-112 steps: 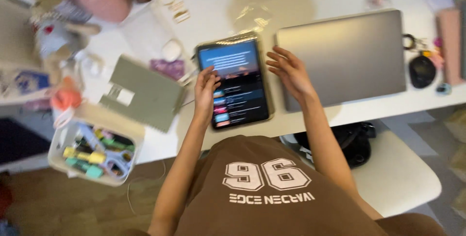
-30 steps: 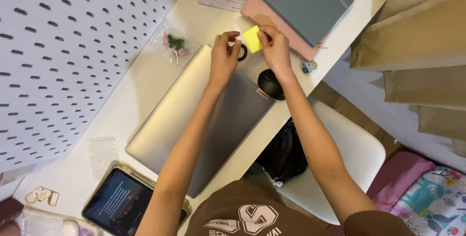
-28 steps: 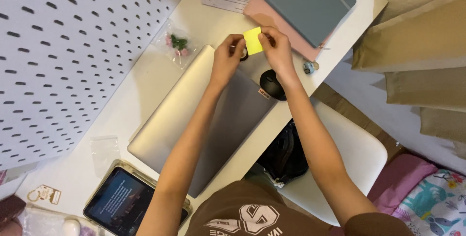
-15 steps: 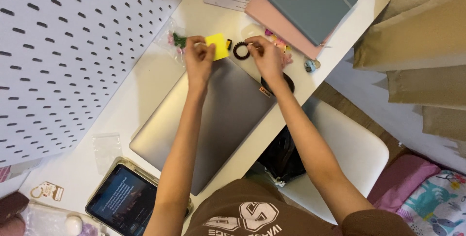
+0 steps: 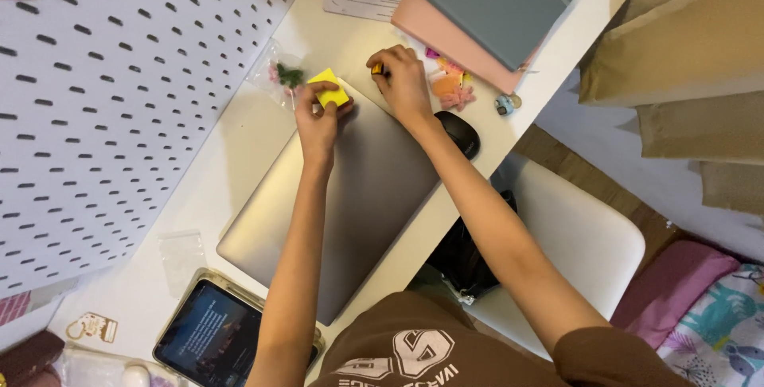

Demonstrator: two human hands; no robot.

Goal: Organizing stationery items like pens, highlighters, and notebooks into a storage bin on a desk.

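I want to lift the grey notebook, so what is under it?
The grey notebook lies on a pink notebook, whose lower edge sticks out. Beneath both, only white desk shows around them; anything else underneath is covered.

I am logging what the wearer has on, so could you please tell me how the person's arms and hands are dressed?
Both arms are bare from wrist to above the elbow. The left hand and right hand wear no gloves, and no rings, watch or bracelets show. The only clothing is a brown short-sleeved T-shirt with white print on the chest.
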